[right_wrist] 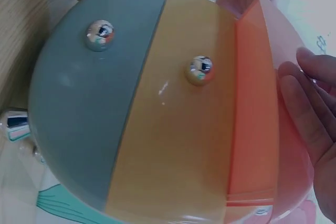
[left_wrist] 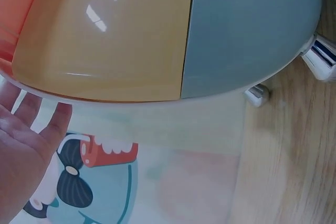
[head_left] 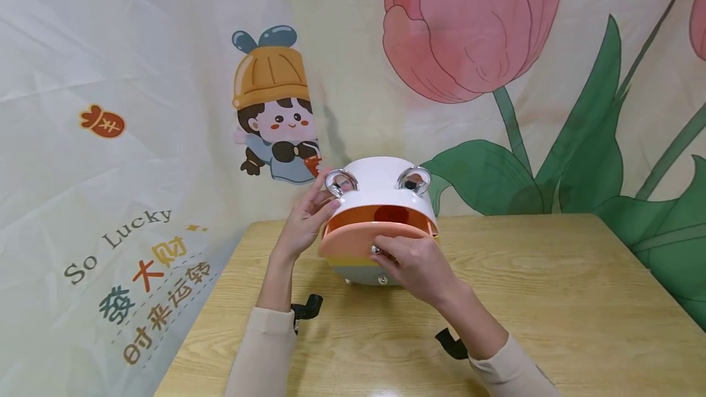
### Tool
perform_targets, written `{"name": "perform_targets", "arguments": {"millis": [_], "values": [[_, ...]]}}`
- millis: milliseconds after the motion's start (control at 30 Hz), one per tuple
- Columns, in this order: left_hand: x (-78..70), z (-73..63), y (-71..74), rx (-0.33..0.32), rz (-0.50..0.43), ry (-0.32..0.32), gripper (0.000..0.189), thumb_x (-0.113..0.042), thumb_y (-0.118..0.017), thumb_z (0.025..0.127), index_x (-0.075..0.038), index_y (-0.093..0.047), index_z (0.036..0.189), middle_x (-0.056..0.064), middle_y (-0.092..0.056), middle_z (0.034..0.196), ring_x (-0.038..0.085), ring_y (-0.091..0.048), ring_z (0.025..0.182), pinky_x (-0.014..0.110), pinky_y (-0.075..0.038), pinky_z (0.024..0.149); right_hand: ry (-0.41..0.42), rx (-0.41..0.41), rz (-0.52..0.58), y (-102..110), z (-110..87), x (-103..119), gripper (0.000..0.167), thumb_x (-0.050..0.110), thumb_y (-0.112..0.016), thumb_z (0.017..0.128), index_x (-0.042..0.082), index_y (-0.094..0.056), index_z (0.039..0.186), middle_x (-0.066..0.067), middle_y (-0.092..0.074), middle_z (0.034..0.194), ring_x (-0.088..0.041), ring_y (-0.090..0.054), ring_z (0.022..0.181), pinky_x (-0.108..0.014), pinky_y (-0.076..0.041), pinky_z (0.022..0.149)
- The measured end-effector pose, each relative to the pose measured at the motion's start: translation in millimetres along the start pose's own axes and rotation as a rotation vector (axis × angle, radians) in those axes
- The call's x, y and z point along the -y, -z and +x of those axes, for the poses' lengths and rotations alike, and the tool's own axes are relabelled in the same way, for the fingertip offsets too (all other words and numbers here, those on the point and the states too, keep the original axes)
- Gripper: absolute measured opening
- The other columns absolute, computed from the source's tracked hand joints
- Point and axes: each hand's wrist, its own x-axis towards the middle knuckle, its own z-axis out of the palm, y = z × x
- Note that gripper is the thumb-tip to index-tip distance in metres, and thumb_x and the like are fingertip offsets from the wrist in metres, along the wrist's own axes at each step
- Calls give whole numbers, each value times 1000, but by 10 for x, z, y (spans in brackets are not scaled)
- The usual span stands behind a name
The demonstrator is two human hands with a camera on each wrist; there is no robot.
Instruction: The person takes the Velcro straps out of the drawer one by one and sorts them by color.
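A rounded drawer box with a white shell (head_left: 377,184) stands on short silver feet. Its coral top drawer (head_left: 350,236) is pulled partway out, and a dark red spot shows inside the opening. Thumb and fingers of my right hand (head_left: 416,262) pinch that drawer's silver knob (head_left: 375,249). My left hand (head_left: 300,225) rests against the shell's left side, its fingers fairly straight in the left wrist view. Below are the yellow drawer (right_wrist: 163,124) and the grey-blue drawer (right_wrist: 89,95), both closed, each with a silver knob.
The box is near the back edge of a wooden table (head_left: 551,299), close to a printed cloth (head_left: 353,78). Two silver rings (head_left: 415,181) stick up from the shell's top. Black bent mounts (head_left: 309,307) jut out by both wrists.
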Motion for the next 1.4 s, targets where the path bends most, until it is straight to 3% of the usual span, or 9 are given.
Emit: {"name": "perform_targets", "arguments": {"millis": [100,500,767,967,1400], "values": [[-3,1,3,-2,2,-7,70,-11,-58,107,-41,-30,163,16,-55,153,29,-60,135,28,-55,102,19,30,-11,50,1,31,26,20,-91,80,13,-72,95,5,-73,81,-8,-66,69,-28,-63,78],[32,20,2,1,-24,-62,73,-1,-57,105,-33,-29,165,23,-54,152,18,-62,131,26,-55,104,38,124,4,239,24,176,23,23,-89,83,15,-71,93,8,-69,80,-8,-63,68,-20,-60,70],[24,11,3,-5,-9,-43,73,-5,-58,105,-37,-28,165,20,-54,153,25,-59,135,26,-54,104,50,185,12,315,29,259,22,23,-88,85,15,-69,94,8,-68,76,-5,-61,65,-16,-57,67],[27,13,2,-10,-14,-35,74,-5,-59,105,-28,-25,167,20,-53,154,26,-59,135,25,-54,103,60,234,-4,363,33,327,23,23,-87,86,16,-66,91,9,-63,72,-4,-54,59,-12,-49,60],[21,5,9,-12,-5,-27,72,-8,-60,105,-38,-30,164,19,-55,152,22,-62,132,25,-55,102,46,300,-38,417,27,417,24,24,-87,86,17,-64,90,9,-65,71,-5,-51,57,-12,-44,56]]}}
